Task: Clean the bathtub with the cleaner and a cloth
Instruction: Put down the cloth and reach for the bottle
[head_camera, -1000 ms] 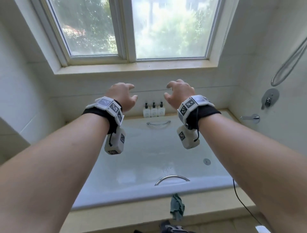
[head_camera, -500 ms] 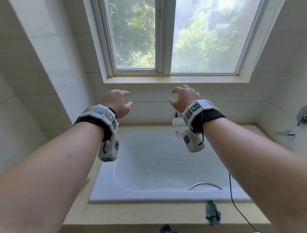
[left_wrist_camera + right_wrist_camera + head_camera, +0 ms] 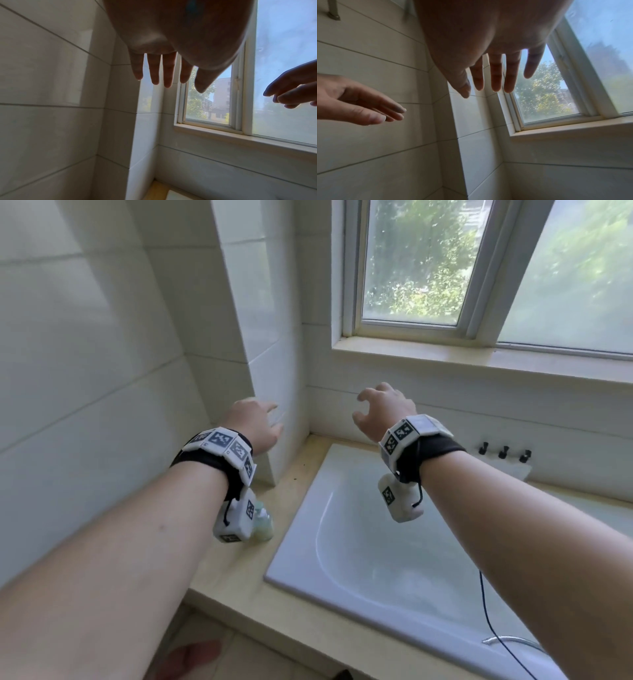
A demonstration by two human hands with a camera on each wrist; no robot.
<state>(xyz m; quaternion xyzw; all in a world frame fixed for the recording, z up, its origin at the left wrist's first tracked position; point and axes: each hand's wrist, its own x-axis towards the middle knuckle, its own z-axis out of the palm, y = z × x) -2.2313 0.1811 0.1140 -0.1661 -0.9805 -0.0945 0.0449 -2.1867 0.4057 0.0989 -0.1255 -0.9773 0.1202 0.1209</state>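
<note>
apparently both hands [image 3: 255,422] empty

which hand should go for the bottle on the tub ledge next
Left, probably. The pale green bottle stands on the ledge directly below the left wrist, and the left hand is open and empty. The right hand, also empty, hangs over the bathtub, farther away.

The view has been swung left along the bathtub [image 3: 376,542]: its left end and the tiled corner pillar [image 3: 260,337] are now seen, and the cloth on the front ledge is lost from view. A pale bottle [image 3: 263,523] is newly seen on the ledge left of the bathtub. Both the left hand [image 3: 255,424] and right hand [image 3: 385,409] have been carried leftward, fingers loosened.
</note>
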